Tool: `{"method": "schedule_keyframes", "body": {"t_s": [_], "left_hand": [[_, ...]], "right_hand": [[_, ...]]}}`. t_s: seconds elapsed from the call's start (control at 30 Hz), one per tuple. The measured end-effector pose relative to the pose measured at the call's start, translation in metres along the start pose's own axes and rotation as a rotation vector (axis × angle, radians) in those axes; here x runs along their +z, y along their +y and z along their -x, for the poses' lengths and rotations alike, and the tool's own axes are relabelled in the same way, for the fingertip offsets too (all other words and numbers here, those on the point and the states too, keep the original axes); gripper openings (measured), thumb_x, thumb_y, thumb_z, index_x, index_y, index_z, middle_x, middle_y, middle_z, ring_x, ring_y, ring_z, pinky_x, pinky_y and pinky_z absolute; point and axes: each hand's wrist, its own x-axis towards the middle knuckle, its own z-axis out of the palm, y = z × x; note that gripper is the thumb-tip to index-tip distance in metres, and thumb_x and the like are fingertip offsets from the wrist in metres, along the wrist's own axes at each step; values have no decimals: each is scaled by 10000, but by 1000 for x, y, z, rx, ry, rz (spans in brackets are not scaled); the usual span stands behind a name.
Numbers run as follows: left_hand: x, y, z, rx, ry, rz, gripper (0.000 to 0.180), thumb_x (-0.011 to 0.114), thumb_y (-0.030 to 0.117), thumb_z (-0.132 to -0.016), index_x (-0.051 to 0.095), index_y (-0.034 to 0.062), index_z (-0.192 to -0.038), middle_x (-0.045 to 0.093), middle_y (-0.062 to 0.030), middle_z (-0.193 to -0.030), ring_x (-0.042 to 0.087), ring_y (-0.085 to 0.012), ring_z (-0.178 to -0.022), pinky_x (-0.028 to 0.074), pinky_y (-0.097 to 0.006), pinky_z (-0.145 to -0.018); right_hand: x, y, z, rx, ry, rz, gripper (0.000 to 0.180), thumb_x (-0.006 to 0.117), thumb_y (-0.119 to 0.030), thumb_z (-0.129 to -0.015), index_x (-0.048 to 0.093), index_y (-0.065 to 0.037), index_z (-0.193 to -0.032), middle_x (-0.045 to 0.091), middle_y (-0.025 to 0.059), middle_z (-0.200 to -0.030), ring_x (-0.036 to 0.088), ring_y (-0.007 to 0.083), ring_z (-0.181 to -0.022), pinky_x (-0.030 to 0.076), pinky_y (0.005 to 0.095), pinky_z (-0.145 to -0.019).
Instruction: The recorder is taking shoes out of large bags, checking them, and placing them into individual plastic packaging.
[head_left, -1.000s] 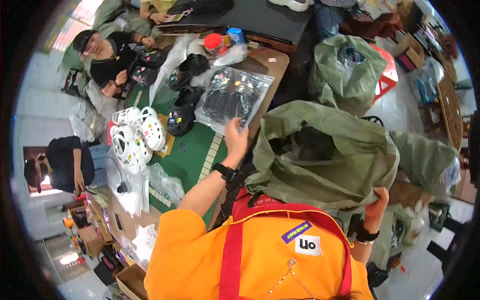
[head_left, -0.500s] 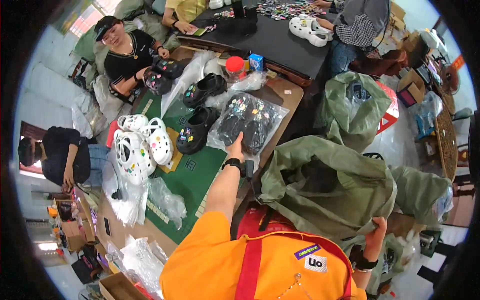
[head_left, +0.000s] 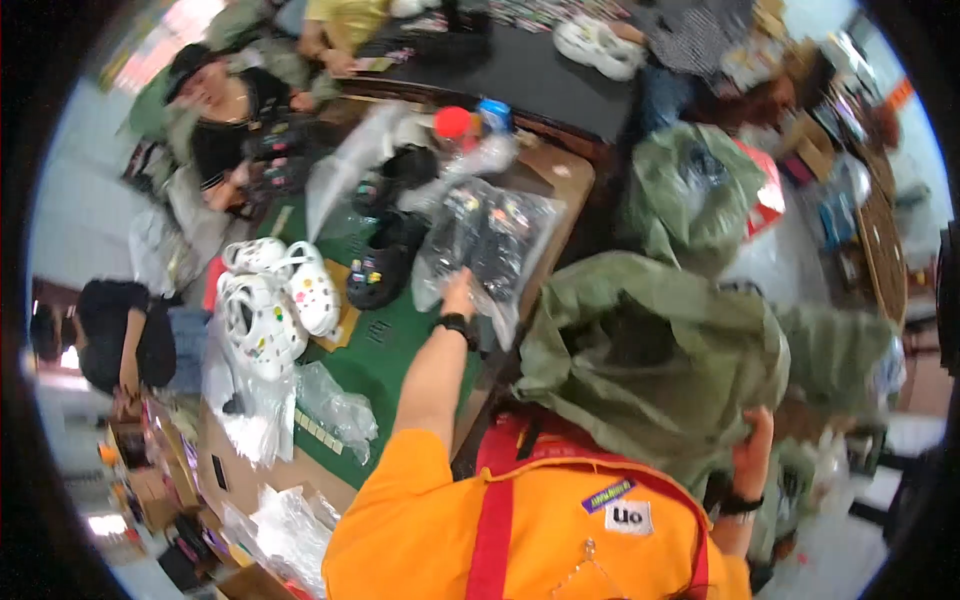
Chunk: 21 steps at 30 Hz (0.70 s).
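A clear plastic bag with a pair of black clogs [head_left: 490, 235] in it, small charms on their tops, lies at the right part of the green mat. My left hand [head_left: 458, 293] is closed on the bag's near edge; its fingertips are partly hidden. Farther right, my right hand [head_left: 755, 442] grips the rim of a large olive-green woven sack [head_left: 680, 390]. The sack's mouth gapes open, with dark contents inside. Left of the bag sit two loose black clogs, the nearer one [head_left: 385, 265] with colourful charms. White clogs with charms [head_left: 262, 315] stand farther left.
A red-lidded jar [head_left: 453, 125] and a blue box [head_left: 495, 116] stand at the table's far edge. Another green sack [head_left: 690, 190] is at the right. A person in black [head_left: 235, 120] handles dark clogs across the table. Loose plastic bags [head_left: 335, 405] lie near the left.
The view has shifted a little and blurred. My left hand has slid from over the bagged clogs to the bag's near edge. My right hand stays at the sack's rim.
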Motion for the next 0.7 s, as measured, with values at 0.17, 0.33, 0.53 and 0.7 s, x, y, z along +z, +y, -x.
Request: {"method": "schedule_keyframes", "body": {"t_s": [0.17,0.33,0.53,0.7], "left_hand": [[32,139,-5,-464,-28,546,308,536,283,-822,555,-16,-895,548,-76,-824,507,-178,-737,421,-329,-667],[-41,156,6,-347,-170,367,294,532,259,-836,550,-31,-884,551,-74,-791,510,-153,-711,421,-289,-632],[-119,310,76,-135,-309,-46,296,547,280,-830,565,-7,-896,520,24,-729,423,-75,-615,358,-240,-543],[-141,362,83,-277,-781,-191,226,541,273,-833,562,58,-770,462,76,-639,374,-28,-579,289,-189,-498]], "right_hand": [[0,-8,5,100,134,4,292,490,-66,-676,503,-25,-965,538,62,-877,555,193,-765,492,335,-633],[3,-15,-1,-6,-32,-65,414,453,-25,-686,445,2,-1099,537,84,-982,546,208,-844,465,324,-728],[2,-17,-5,-17,-115,-118,502,446,-14,-657,411,14,-1156,516,116,-1078,532,226,-932,445,335,-806],[18,-25,-2,-21,-213,-167,593,443,-14,-619,369,20,-1206,494,136,-1126,510,240,-988,421,354,-860]]}}
